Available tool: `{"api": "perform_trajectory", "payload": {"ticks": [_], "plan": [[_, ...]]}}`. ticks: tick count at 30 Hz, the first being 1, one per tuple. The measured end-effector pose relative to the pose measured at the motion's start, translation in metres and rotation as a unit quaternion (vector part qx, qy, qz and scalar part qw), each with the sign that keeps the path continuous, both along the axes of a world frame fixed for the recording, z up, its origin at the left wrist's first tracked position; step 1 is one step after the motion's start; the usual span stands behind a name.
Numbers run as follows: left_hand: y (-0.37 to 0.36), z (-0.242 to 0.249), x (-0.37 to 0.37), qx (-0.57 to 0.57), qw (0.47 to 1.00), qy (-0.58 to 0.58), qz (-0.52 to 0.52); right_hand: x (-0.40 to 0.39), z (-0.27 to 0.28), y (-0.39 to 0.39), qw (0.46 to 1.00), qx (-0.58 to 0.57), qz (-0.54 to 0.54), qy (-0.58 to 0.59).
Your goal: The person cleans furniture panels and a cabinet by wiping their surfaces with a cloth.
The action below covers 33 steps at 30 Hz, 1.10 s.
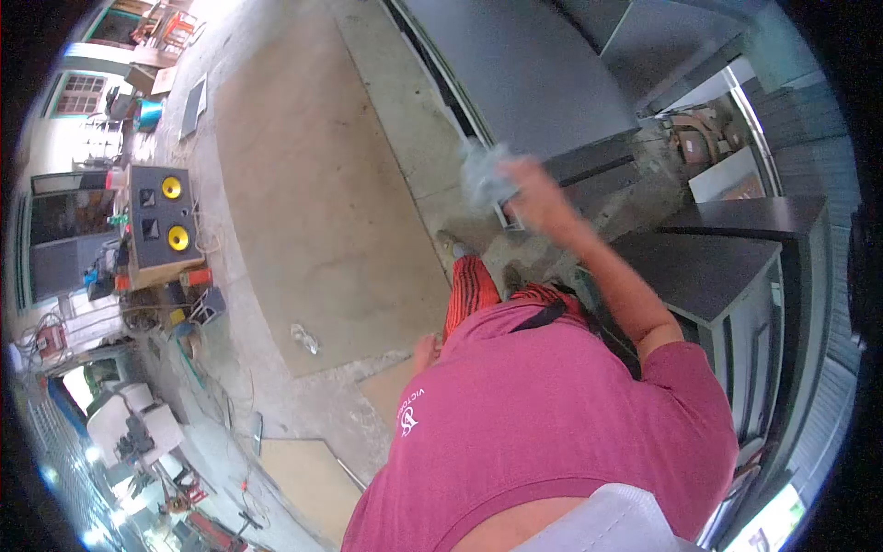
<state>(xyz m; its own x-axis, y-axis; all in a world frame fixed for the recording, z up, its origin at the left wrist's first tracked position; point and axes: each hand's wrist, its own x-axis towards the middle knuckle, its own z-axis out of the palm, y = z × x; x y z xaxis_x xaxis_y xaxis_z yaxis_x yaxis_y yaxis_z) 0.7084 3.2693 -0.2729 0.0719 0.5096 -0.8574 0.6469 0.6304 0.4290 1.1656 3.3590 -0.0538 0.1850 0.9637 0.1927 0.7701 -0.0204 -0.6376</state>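
Observation:
My right hand [532, 191] is closed around a crumpled pale blue-grey rag [487, 175], both smeared by motion. The rag overlaps the lower edge of a large dark grey cabinet panel [524, 69] in this view. Low beside my left hip, my left hand [427, 351] shows only in part past the maroon shirt, its fingers mostly hidden. A large brown board [313, 193] lies on the floor in front of me, close to my left hand in this view.
Dark cabinets [704, 276] stand close on my right. On the left is a speaker box [161, 216] with yellow cones. A crumpled pale scrap [304, 339] lies on the brown board. Another board [308, 488] rests on the floor at lower left, near scattered tools and cables.

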Motion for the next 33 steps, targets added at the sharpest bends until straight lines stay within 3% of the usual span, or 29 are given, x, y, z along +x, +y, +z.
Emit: {"api": "perform_trajectory", "payload": {"ticks": [2, 3, 5, 6, 7, 9, 11, 12, 14, 15, 16, 18, 20, 21, 22, 23, 25, 26, 28, 29, 31, 33], "plan": [[0.039, -0.003, 0.012, 0.025, 0.999, -0.037, 0.027, 0.094, 0.025, -0.002, 0.992, 0.073, -0.102, -0.020], [0.062, 0.001, 0.021, 0.037, 0.997, -0.050, 0.046, 0.133, 0.034, 0.000, 0.972, 0.072, -0.207, -0.089], [0.106, 0.017, 0.040, 0.052, 0.994, -0.064, 0.069, 0.230, -0.012, -0.009, 0.939, 0.056, -0.333, -0.069], [0.122, 0.026, 0.047, 0.065, 0.992, -0.066, 0.090, 0.256, -0.035, -0.010, 0.916, 0.014, -0.398, -0.051], [0.137, 0.036, 0.056, 0.066, 0.991, -0.069, 0.096, 0.258, -0.045, -0.003, 0.918, 0.016, -0.392, -0.053], [0.168, 0.055, 0.068, 0.099, 0.987, -0.057, 0.113, 0.248, -0.059, 0.006, 0.878, -0.048, -0.455, -0.141], [0.189, 0.058, 0.070, 0.087, 0.990, -0.056, 0.094, 0.197, -0.060, 0.025, 0.895, -0.053, -0.396, -0.200], [0.194, 0.058, 0.067, 0.075, 0.993, -0.060, 0.070, 0.154, -0.049, 0.042, 0.917, -0.053, -0.362, -0.158], [0.198, 0.048, 0.059, 0.066, 0.996, -0.043, 0.045, 0.066, -0.039, 0.065, 0.948, -0.038, -0.245, -0.197], [0.199, 0.042, 0.058, 0.065, 0.997, -0.030, 0.019, 0.032, -0.041, 0.070, 0.972, 0.043, -0.162, -0.167], [0.200, 0.037, 0.057, 0.064, 0.997, -0.031, 0.020, 0.004, -0.040, 0.075, 0.997, -0.002, -0.065, -0.052], [0.211, 0.034, 0.048, 0.042, 0.998, 0.012, -0.053, -0.028, 0.011, 0.090, 0.986, -0.105, 0.045, 0.121], [0.230, 0.044, 0.051, 0.045, 0.998, 0.017, -0.038, 0.007, 0.019, 0.096, 0.999, 0.008, -0.016, 0.031], [0.235, 0.049, 0.050, 0.043, 0.999, 0.021, -0.022, 0.032, 0.038, 0.101, 0.990, 0.034, -0.134, -0.014], [0.245, 0.048, 0.047, 0.040, 0.999, 0.021, -0.027, 0.068, 0.020, 0.100, 0.955, -0.023, -0.294, -0.041], [0.256, 0.044, 0.043, 0.042, 0.999, 0.008, -0.019, 0.113, -0.001, 0.092, 0.925, -0.003, -0.354, -0.139], [0.285, 0.042, 0.042, 0.048, 0.999, -0.011, -0.014, 0.155, -0.017, 0.095, 0.844, -0.125, -0.513, -0.089], [0.302, 0.044, 0.044, 0.050, 0.999, 0.004, -0.001, 0.151, -0.035, 0.108, 0.843, -0.121, -0.516, -0.092], [0.335, 0.038, 0.047, 0.053, 0.998, 0.013, 0.016, 0.128, -0.074, 0.145, 0.885, -0.070, -0.436, -0.146], [0.351, 0.031, 0.042, 0.067, 0.997, -0.001, 0.026, 0.083, -0.053, 0.174, 0.929, -0.026, -0.340, -0.144], [0.371, 0.024, 0.038, 0.069, 0.997, -0.009, 0.032, 0.020, -0.045, 0.212, 0.991, 0.001, -0.117, -0.065], [0.398, 0.026, 0.045, 0.037, 0.999, 0.002, -0.004, -0.019, -0.020, 0.234, 0.989, -0.044, 0.001, 0.144]]}}
